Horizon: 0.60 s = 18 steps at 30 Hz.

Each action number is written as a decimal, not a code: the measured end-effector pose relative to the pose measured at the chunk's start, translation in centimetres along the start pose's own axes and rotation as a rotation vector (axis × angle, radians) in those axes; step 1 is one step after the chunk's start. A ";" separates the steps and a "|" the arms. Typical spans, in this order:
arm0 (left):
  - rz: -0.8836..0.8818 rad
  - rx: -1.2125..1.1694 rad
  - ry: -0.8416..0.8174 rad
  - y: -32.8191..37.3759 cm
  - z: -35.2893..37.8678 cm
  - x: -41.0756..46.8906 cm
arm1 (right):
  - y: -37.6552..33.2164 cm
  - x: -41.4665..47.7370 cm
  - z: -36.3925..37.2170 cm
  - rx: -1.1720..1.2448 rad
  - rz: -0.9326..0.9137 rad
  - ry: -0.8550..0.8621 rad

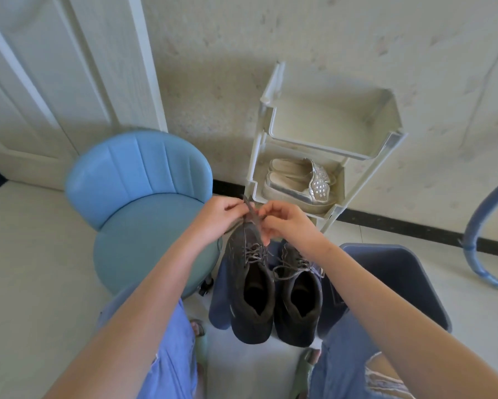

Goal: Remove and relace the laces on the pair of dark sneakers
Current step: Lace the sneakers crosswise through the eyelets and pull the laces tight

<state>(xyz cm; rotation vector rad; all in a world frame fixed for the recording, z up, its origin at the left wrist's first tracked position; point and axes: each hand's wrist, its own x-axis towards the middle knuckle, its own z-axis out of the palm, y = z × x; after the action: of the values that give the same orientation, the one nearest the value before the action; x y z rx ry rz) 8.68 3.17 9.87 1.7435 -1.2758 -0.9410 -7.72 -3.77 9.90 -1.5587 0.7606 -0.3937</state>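
- While both shoes sit side by side on a blue mat on the floor, the left hand and right hand pinch the lace up above the left shoe.
- If a pinch slips, the lace could drop or pull out of a hole.
- Loose lace on the right shoe could tangle with it.
- A hard tug could tip the shoe.

2 dark sneakers side-by-side, laces loosened.
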 end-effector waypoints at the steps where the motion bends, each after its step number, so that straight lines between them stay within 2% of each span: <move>1: 0.007 -0.040 0.025 0.5 -0.1 0.0 | -0.7 0.1 0.0 0.023 -0.016 0.017; 4: -0.006 -0.247 0.080 1.4 -0.5 0.3 | -2.5 0.3 0.2 0.066 -0.058 0.050; 13: 0.065 -0.354 0.081 3.5 -0.7 0.6 | -5.1 0.8 0.4 0.307 -0.124 0.143; 18: 0.075 -0.444 0.178 4.4 -0.5 0.8 | -6.3 0.7 0.7 0.276 -0.169 0.241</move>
<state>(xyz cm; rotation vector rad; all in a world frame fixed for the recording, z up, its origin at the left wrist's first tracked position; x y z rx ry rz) 7.56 1.53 13.90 1.3875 -0.9263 -0.9211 -5.25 -3.81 15.83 -1.3323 0.7253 -0.7890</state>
